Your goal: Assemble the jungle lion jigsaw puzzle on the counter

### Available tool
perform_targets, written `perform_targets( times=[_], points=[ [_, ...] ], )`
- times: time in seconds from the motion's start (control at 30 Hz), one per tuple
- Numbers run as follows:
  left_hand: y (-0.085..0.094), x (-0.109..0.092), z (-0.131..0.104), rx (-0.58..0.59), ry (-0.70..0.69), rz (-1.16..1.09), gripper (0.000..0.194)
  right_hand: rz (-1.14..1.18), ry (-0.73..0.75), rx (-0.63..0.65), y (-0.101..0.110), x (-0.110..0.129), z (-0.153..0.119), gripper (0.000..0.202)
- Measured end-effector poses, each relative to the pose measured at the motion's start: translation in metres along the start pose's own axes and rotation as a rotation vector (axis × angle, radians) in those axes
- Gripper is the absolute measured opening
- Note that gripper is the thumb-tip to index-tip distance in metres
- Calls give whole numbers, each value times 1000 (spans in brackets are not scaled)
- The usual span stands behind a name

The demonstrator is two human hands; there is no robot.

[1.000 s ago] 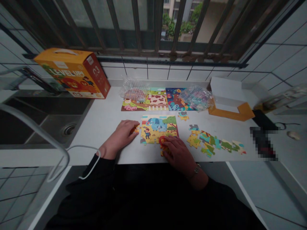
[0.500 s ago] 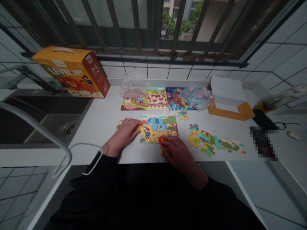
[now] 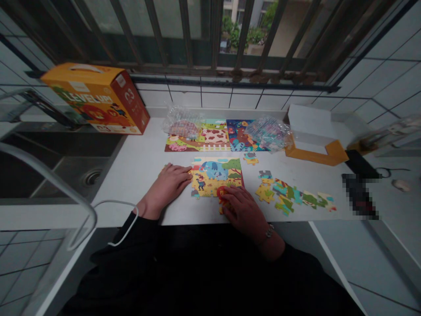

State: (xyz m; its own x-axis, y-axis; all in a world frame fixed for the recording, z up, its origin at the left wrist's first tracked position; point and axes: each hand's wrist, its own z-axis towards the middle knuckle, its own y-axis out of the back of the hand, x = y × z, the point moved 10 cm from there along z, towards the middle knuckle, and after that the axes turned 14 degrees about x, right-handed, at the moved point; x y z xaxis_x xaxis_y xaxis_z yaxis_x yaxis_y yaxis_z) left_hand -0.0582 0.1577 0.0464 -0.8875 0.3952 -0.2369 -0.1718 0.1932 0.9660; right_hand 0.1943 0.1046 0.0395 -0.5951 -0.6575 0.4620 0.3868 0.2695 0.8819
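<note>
A partly joined jigsaw puzzle [image 3: 214,170] with blue elephants, a tree and a small figure lies flat on the white counter. My left hand [image 3: 173,181] rests at its left edge, fingers stretched out and pressing flat there; what lies under them is mostly hidden. At the lower right of the puzzle, my right hand [image 3: 245,208] grips a puzzle piece [image 3: 221,192] with a red lion's head, fingers on top and thumb curled below. Its right part is covered by my fingers. Loose puzzle pieces [image 3: 265,192] are spread to the right, and one greyish-yellow piece [image 3: 251,158] sits above them.
Behind are a farm picture [image 3: 215,136] and a dark blue picture [image 3: 237,134], partly under clear plastic bags [image 3: 268,131]. An orange box [image 3: 98,101] stands by the sink [image 3: 95,175]. An open carton [image 3: 315,151] is at right. A white hose [image 3: 59,175] crosses on the left.
My left hand's fingers have flattened and closed over the puzzle's left edge, hiding yellow pieces that showed there. My right hand stays at the lion piece.
</note>
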Motion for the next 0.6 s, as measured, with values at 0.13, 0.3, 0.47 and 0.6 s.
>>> perform_targets(
  times=[0.13,0.3,0.47,0.6],
  points=[
    [1,-6,-5,-22,21,8,25,0,6,11,1,0,1,35],
    [-1,-13,-11,-33,-8,-14,28,4,43,36,4,-5,-1,36],
    [-5,-15,-12,-74,28,-36,30,27,103,58,8,-10,-3,36],
    [-4,-21,-12,-74,35,-24,31,21,107,51,9,-11,-4,35]
  ],
)
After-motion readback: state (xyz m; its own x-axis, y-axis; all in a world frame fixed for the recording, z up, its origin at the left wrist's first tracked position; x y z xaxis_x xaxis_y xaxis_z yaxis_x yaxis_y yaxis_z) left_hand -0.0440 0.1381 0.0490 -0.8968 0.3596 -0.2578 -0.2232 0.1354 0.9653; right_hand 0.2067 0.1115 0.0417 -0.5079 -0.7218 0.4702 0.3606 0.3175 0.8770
